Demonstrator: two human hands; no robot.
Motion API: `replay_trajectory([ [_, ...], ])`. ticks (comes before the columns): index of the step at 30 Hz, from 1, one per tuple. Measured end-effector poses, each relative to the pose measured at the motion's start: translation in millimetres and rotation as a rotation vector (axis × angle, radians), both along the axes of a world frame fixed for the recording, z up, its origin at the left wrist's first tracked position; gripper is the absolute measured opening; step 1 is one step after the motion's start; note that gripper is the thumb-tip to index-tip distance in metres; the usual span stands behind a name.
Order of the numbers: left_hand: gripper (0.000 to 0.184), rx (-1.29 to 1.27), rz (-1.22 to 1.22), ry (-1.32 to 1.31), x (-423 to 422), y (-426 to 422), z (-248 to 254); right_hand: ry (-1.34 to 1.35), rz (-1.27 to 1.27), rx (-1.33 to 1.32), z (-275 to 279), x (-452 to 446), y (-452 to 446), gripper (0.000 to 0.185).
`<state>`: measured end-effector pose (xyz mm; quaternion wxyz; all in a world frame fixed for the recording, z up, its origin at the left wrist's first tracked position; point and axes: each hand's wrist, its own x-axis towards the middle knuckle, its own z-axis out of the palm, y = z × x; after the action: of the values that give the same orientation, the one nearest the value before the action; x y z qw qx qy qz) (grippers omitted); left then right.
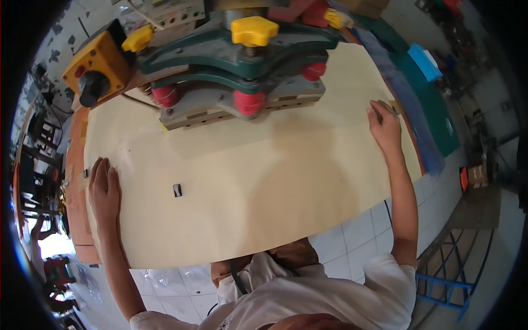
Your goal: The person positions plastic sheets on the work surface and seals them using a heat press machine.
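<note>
A large cream sheet (220, 165) covers the work table under a press-like machine. My left hand (104, 184) rests on the sheet's left margin, palm down with fingers stretched out. Just beyond its fingers, a small dark block (86, 173) sits at the sheet's edge. Near the right margin lies my right hand (385, 129), its fingers loosely bent and apart, with no held object visible. A small dark piece (395, 110) shows beside its fingertips, too small to name. Another small black block (177, 190) lies on the sheet, nearer my left hand.
The machine's green head (242, 63), with yellow star knobs (254, 31) and red cushions (249, 103), overhangs the back of the sheet. A yellow control box (98, 69) with a black knob stands back left. A blue object (424, 62) lies at right.
</note>
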<state>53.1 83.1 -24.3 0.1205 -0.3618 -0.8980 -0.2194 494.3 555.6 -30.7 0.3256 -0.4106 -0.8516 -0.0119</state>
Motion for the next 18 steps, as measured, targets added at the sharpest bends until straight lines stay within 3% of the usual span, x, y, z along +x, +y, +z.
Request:
replay_trajectory([
  [6,0.040,0.029,-0.010,0.014,-0.5,0.0,-0.9,0.019,-0.018,-0.102,2.0,1.2,-0.9,0.035],
  [18,0.040,0.052,-0.013,0.025,-3.8,-5.4,-5.4,-0.008,-0.010,-0.048,2.2,4.3,-2.8,0.033],
])
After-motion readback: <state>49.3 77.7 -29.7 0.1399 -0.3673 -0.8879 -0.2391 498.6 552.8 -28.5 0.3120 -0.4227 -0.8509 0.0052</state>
